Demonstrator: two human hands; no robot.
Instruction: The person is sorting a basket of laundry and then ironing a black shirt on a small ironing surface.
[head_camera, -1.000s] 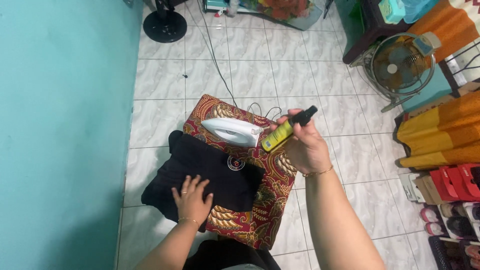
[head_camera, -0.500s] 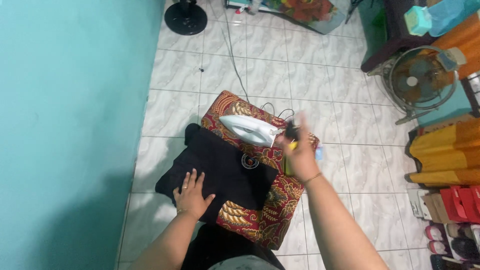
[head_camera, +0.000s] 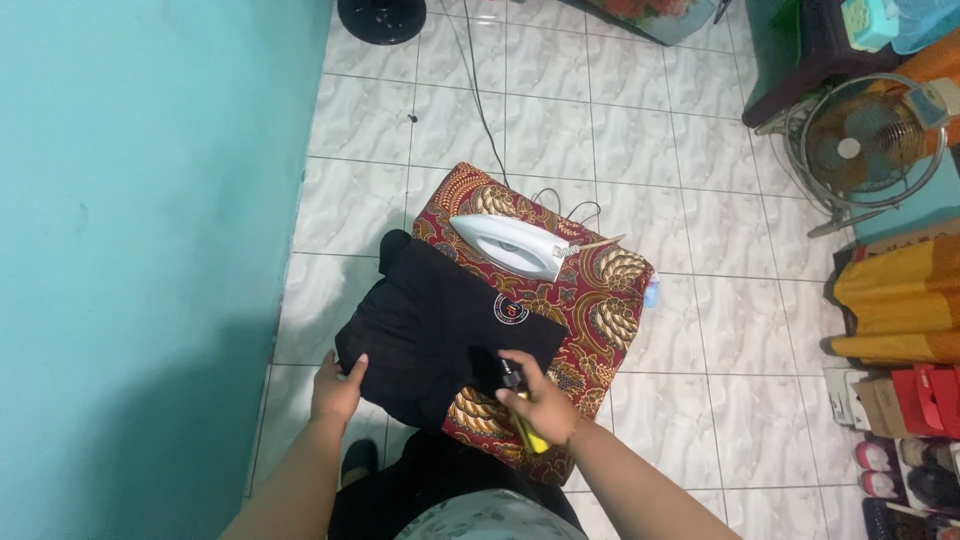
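A black garment (head_camera: 440, 325) with a small round emblem lies folded on a red and gold patterned cloth pad (head_camera: 590, 290) on the tiled floor. A white iron (head_camera: 508, 243) rests on the pad just beyond the garment. My left hand (head_camera: 338, 390) grips the garment's near left edge. My right hand (head_camera: 540, 400) holds a yellow spray bottle (head_camera: 526, 425) with a black nozzle, low over the garment's near right corner.
A turquoise wall (head_camera: 140, 250) runs along the left. The iron's cord (head_camera: 480, 90) trails across the floor toward a black fan base (head_camera: 382, 18). A floor fan (head_camera: 855, 145), orange folded cloth (head_camera: 895, 295) and boxes stand at the right.
My right hand has brought the spray bottle down from beside the iron to the garment's near corner. My left hand has shifted from the garment's top to its left edge.
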